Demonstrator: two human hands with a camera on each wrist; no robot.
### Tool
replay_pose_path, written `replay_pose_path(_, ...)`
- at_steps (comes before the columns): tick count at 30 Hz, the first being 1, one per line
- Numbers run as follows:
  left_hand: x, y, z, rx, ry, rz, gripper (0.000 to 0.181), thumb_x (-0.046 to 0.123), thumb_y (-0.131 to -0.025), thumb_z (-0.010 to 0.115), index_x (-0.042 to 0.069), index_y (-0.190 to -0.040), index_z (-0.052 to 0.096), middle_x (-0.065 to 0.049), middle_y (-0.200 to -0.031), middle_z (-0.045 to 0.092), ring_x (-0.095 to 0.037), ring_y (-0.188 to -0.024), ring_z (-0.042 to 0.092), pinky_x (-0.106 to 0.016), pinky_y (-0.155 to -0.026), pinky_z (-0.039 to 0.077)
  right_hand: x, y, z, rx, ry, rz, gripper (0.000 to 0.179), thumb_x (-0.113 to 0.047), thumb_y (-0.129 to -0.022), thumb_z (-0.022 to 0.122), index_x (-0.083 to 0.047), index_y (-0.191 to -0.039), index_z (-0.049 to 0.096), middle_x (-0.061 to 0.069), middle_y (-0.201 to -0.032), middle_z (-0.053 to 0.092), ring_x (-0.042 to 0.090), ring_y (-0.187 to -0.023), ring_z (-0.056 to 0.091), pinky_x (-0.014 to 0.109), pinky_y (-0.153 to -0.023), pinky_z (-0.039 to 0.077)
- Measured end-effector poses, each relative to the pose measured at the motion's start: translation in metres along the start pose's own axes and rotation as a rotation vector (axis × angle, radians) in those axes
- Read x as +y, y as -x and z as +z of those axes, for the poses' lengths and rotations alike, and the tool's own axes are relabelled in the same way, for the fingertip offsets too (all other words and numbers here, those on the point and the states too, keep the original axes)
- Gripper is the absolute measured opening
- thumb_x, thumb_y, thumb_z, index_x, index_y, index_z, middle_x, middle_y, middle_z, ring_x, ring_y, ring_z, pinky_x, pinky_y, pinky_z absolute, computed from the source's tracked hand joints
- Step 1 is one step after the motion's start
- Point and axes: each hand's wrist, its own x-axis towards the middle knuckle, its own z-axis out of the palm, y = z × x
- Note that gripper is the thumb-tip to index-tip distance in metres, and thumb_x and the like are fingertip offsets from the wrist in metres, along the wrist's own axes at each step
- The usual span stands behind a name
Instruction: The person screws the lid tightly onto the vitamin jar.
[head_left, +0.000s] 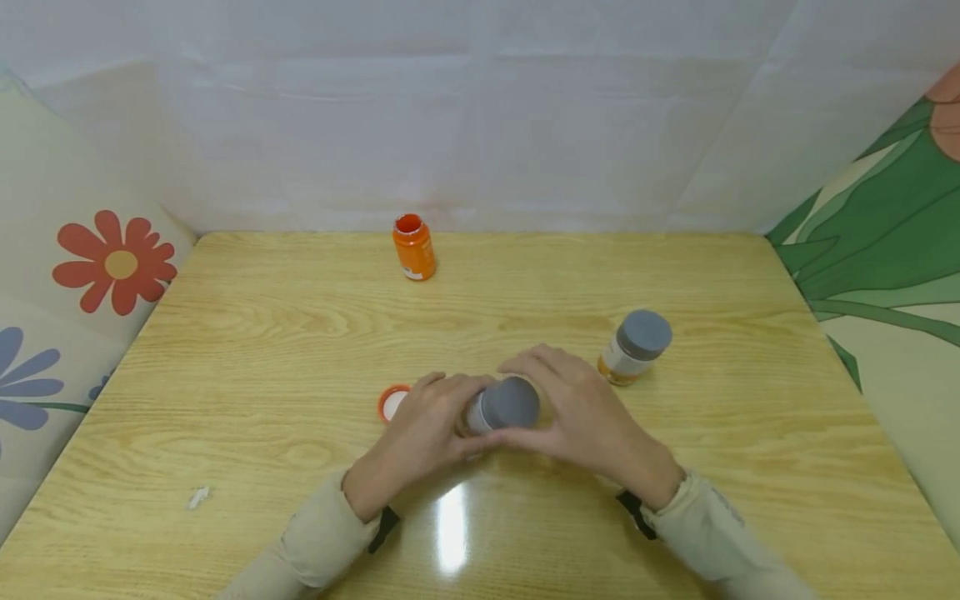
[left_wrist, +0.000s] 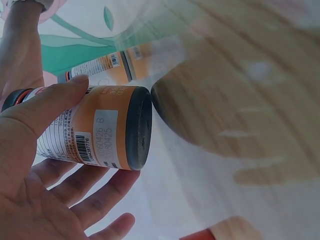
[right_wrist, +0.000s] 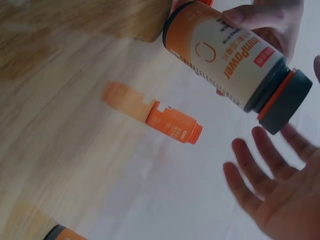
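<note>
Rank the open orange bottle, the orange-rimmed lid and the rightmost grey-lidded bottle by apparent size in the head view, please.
1. Rightmost grey-lidded bottle
2. Open orange bottle
3. Orange-rimmed lid, partly hidden by the left hand

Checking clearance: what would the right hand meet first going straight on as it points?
Likely the grey cap of the bottle in the left hand: in the head view it shows between the fingers and thumb of the right hand. Depth is unclear.

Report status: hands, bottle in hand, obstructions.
Left hand grips bottle. Right hand spread at its grey cap, no grip visible. Orange lid beside left hand; nothing seen blocking right hand from grey cap.
</note>
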Motion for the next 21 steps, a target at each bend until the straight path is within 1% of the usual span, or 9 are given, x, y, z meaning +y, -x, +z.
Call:
replay_pose_path(2, -0.0006, 0.0002, -0.0003, -0.005, 0.001, -0.007, 0.060, 0.043, -0.073, 0.086, 0.015, -0.122, 0.064, 0.001, -0.107, 0.074, -0.015, -0.096, 0.070, -0.052, -0.100, 0.050, 0.0011, 0.0006, -0.0029, -0.029, -0.021, -0.038, 0.064, -0.057, -0.078, 0.077, -0.019, -0.128, 0.062, 0.001, -0.130, 0.062, 0.019, -0.117, 0.061, 0.039, -0.097, 0.054)
replay_pose_path(4, -0.0010, 0.0001, -0.0006, -0.010, 0.000, -0.010, 0.063, 0.040, -0.070, 0.089, 0.014, -0.122, 0.064, 0.000, -0.107, 0.074, -0.016, -0.097, 0.070, -0.052, -0.101, 0.050, 0.0026, 0.0013, -0.0059, -0.052, -0.049, -0.093, 0.061, -0.050, -0.080, 0.078, -0.022, -0.131, 0.061, 0.002, -0.137, 0.059, 0.020, -0.126, 0.056, 0.042, -0.103, 0.050)
replay_pose_path(7, -0.0016, -0.0001, -0.0006, -0.009, 0.006, -0.009, 0.062, 0.038, -0.070, 0.090, 0.015, -0.121, 0.064, 0.000, -0.107, 0.074, -0.017, -0.096, 0.070, -0.052, -0.101, 0.050, 0.0057, 0.0017, -0.0079, -0.061, -0.071, -0.180, 0.058, -0.036, -0.078, 0.082, -0.021, -0.131, 0.061, 0.003, -0.139, 0.058, 0.021, -0.128, 0.054, 0.044, -0.107, 0.048)
replay_pose_path(10, -0.0017, 0.0000, -0.0008, -0.007, 0.015, -0.008, 0.062, 0.037, -0.070, 0.090, 0.014, -0.122, 0.064, 0.000, -0.109, 0.074, -0.017, -0.098, 0.070, -0.052, -0.100, 0.050, 0.0079, 0.0019, -0.0081, -0.059, -0.073, -0.224, 0.058, -0.027, -0.075, 0.082, -0.019, -0.129, 0.062, 0.003, -0.135, 0.060, 0.021, -0.127, 0.055, 0.045, -0.107, 0.047)
replay_pose_path(13, -0.0014, 0.0000, -0.0012, -0.010, 0.022, -0.013, 0.064, 0.036, -0.070, 0.090, 0.015, -0.124, 0.064, 0.000, -0.110, 0.074, -0.017, -0.098, 0.070, -0.053, -0.101, 0.049, 0.0080, 0.0017, -0.0076, -0.049, -0.072, -0.217, 0.056, -0.027, -0.076, 0.082, -0.017, -0.128, 0.063, 0.003, -0.130, 0.063, 0.021, -0.123, 0.057, 0.045, -0.104, 0.050)
replay_pose_path(18, -0.0012, -0.0003, -0.0005, -0.017, 0.026, -0.014, 0.064, 0.036, -0.070, 0.090, 0.016, -0.125, 0.064, 0.000, -0.110, 0.074, -0.015, -0.099, 0.069, -0.054, -0.102, 0.049, 0.0056, 0.0010, -0.0051, -0.018, -0.035, -0.136, 0.051, -0.043, -0.082, 0.078, -0.016, -0.122, 0.065, 0.001, -0.120, 0.066, 0.017, -0.111, 0.061, 0.038, -0.092, 0.055)
replay_pose_path(21, -0.0006, -0.0003, -0.0005, -0.018, 0.025, -0.010, 0.062, 0.038, -0.071, 0.089, 0.016, -0.124, 0.065, 0.001, -0.109, 0.074, -0.014, -0.098, 0.069, -0.054, -0.102, 0.049, 0.0039, 0.0006, -0.0027, 0.006, -0.003, -0.097, 0.051, -0.050, -0.081, 0.076, -0.016, -0.117, 0.065, -0.002, -0.113, 0.067, 0.014, -0.103, 0.062, 0.035, -0.086, 0.055)
